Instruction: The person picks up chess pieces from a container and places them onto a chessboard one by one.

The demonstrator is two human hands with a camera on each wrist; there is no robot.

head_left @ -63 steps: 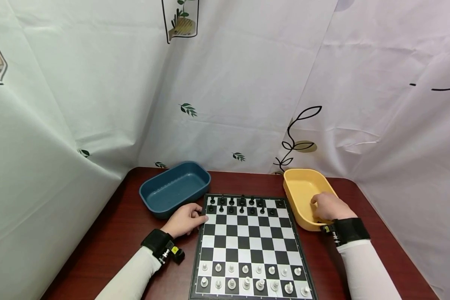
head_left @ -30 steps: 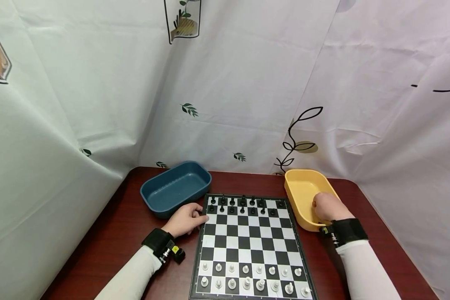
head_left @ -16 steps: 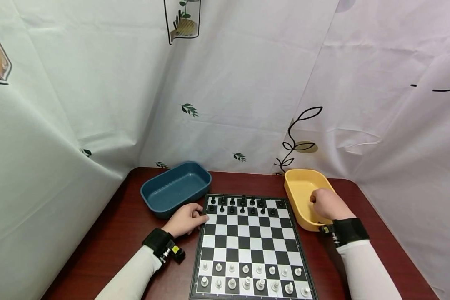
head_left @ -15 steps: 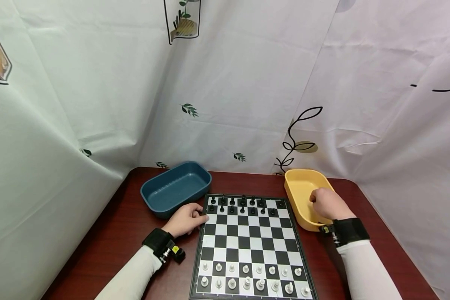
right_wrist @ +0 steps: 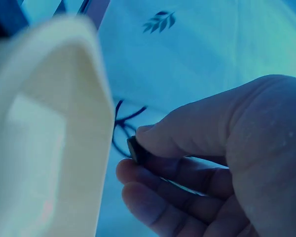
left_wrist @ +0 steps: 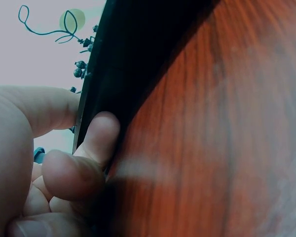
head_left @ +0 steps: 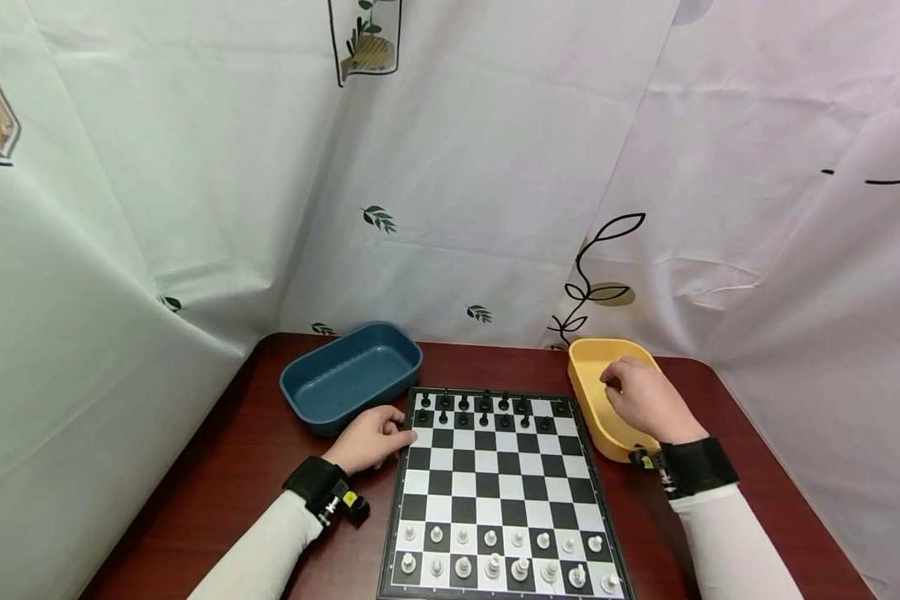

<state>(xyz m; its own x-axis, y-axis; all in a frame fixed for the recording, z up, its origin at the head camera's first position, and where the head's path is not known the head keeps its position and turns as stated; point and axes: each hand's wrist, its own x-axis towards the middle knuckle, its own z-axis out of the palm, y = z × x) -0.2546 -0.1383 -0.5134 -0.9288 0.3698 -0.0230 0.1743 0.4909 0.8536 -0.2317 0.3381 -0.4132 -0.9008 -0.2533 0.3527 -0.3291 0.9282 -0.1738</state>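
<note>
A chessboard (head_left: 487,467) lies on the table, with black pieces (head_left: 483,408) along its far rows and white pieces (head_left: 495,554) along its near rows. My left hand (head_left: 390,433) grips the board's left edge near the far corner, thumb on top and fingers (left_wrist: 91,145) curled against the black rim (left_wrist: 138,59). My right hand (head_left: 611,385) hovers over the yellow tray (head_left: 588,367). In the right wrist view, the right hand (right_wrist: 138,160) pinches a small dark piece (right_wrist: 134,149) between thumb and fingers beside the yellow tray (right_wrist: 54,148).
A blue tray (head_left: 352,375) stands on the dark red table (head_left: 232,467) at the board's far left corner. White curtains printed with leaves close in the table on the left, back and right. Bare tabletop (left_wrist: 227,148) lies left of the board.
My right hand has lifted out of the yellow tray and shifted left and farther away, over its middle. The left hand and the board have not moved.
</note>
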